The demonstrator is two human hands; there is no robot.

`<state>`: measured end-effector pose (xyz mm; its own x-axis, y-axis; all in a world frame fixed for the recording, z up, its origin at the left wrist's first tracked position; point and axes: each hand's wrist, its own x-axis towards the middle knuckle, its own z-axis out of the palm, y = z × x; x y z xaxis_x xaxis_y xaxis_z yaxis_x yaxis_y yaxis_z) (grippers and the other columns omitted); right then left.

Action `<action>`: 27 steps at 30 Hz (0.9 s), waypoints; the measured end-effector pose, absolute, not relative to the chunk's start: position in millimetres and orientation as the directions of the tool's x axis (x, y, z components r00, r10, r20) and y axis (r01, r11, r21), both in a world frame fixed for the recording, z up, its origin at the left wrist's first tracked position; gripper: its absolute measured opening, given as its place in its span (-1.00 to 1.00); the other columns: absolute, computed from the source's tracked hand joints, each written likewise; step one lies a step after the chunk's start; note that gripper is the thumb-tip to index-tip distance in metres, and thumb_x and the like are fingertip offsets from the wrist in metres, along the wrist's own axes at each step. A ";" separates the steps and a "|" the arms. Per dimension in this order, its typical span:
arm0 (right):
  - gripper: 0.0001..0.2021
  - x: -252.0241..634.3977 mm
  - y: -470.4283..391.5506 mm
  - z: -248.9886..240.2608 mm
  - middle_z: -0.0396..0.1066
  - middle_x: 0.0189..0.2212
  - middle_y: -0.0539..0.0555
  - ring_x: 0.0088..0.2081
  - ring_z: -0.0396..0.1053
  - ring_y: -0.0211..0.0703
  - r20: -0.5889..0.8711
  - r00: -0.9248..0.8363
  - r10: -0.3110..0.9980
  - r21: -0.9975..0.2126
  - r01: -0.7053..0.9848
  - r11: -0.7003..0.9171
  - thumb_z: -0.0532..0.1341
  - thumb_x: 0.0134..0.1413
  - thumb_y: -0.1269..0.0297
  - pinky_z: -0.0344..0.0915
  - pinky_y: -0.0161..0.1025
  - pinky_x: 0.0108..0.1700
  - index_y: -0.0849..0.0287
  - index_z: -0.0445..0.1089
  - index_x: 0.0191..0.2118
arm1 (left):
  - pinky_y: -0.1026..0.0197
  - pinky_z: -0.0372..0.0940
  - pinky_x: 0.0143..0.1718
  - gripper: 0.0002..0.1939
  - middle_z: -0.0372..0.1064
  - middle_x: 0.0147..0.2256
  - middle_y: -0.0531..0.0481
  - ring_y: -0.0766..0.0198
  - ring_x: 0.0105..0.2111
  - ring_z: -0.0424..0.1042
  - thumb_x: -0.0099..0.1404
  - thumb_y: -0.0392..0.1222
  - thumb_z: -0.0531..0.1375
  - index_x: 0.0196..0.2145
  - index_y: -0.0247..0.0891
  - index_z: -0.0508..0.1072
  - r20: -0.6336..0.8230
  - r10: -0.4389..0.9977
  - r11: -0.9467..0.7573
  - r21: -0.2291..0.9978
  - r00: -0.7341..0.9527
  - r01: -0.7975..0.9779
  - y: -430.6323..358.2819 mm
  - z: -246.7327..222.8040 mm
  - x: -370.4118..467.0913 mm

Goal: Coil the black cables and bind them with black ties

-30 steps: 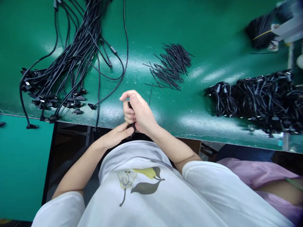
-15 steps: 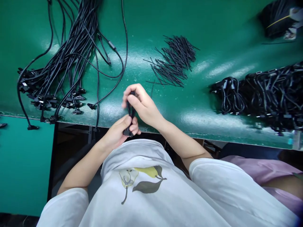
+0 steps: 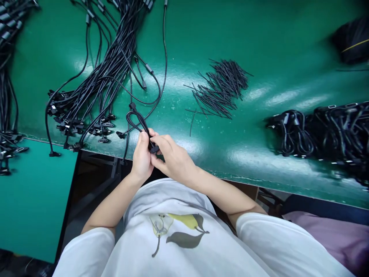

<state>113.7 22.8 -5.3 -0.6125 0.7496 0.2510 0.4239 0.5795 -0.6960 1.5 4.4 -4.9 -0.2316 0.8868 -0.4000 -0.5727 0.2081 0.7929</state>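
A black cable (image 3: 140, 118) is gathered into a narrow looped bundle, its upper loop pointing away from me over the bench edge. My left hand (image 3: 142, 157) is closed round the bundle's middle, thumb on top. From the right, my right hand (image 3: 172, 157) is closed at the same spot, its fingers by the black connector (image 3: 154, 149) at the near end. Its fingertips are partly hidden, so whether they pinch a tie cannot be seen. Short black ties (image 3: 221, 90) lie in a loose pile beyond my hands.
Uncoiled black cables (image 3: 112, 65) lie in a heap at the left on the green bench (image 3: 190, 46), with more cables (image 3: 5, 80) at the far left. Bundled cables (image 3: 331, 130) are piled at the right. A dark bundle (image 3: 351, 40) lies at the back right. Pink cloth (image 3: 334, 234) shows lower right.
My right hand has come down from the bundle's upper end to its lower part, beside my left hand. The looped end now shows free. The view has shifted left.
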 end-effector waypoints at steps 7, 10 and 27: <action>-0.76 110.8 21.9 7.6 0.48 -0.13 0.14 -0.25 0.48 -0.20 0.039 -0.514 0.857 -0.823 0.470 0.319 -0.08 0.31 0.31 0.30 -0.32 -0.30 0.13 0.24 -0.01 | 0.29 0.29 -0.27 -0.67 0.28 -0.38 0.06 0.32 -0.33 0.36 0.40 0.11 0.07 -0.28 -0.18 0.41 -0.433 0.857 0.247 0.821 -0.279 -0.514 4.3 -6.9 3.4; -0.78 114.5 22.9 15.5 0.48 -0.27 0.05 -0.43 0.42 -0.26 -0.135 -0.571 0.810 -0.847 0.491 0.205 -0.06 0.32 0.30 0.19 -0.35 -0.39 0.10 0.22 0.00 | 0.29 0.27 -0.34 -0.67 0.24 -0.41 0.07 0.33 -0.39 0.32 0.37 0.14 0.10 -0.27 -0.17 0.43 -0.431 0.862 0.262 0.829 -0.265 -0.495 4.4 -5.8 1.2; -0.36 119.9 64.4 5.0 0.31 -0.47 0.01 -0.53 0.20 -0.39 -0.133 -0.729 0.671 -0.917 -0.166 -0.362 0.06 0.02 -0.40 0.18 -0.41 -0.53 0.19 0.20 -0.56 | 0.22 0.26 -0.34 -0.62 0.25 -0.51 0.05 0.35 -0.46 0.29 0.08 0.01 0.42 -0.34 -0.34 0.46 -0.422 0.833 0.548 0.537 0.359 -0.641 -15.2 1.3 0.1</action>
